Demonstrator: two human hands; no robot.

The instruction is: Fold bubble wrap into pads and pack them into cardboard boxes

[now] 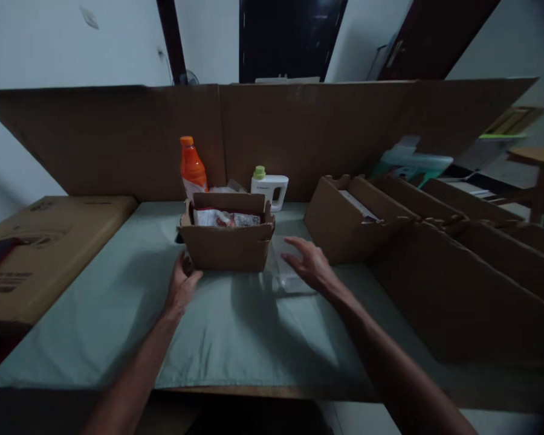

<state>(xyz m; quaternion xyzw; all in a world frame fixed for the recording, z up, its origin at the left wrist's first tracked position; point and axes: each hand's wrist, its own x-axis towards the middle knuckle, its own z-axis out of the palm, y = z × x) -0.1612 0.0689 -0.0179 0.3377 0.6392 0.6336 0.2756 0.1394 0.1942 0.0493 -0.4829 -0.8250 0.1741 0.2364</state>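
Observation:
A small open-topped cardboard box (226,249) stands on the cloth in front of me, with a white and red printed packet (229,219) inside. At its lower left corner is my left hand (184,284), thumb and fingers apart; whether it touches the cardboard I cannot tell. My right hand (312,264) is open, fingers spread, off to the right of the box. Beneath it lies a clear plastic pack (294,284) on the cloth, partly covered by the hand. Its contents are unclear.
Behind the box stand an orange bottle (193,164) and a white jug with a green cap (268,184). Several cardboard bins (344,223) line the right side, with a teal bottle (412,162) among them. A cardboard panel (299,133) closes off the back; a large carton (40,241) lies left.

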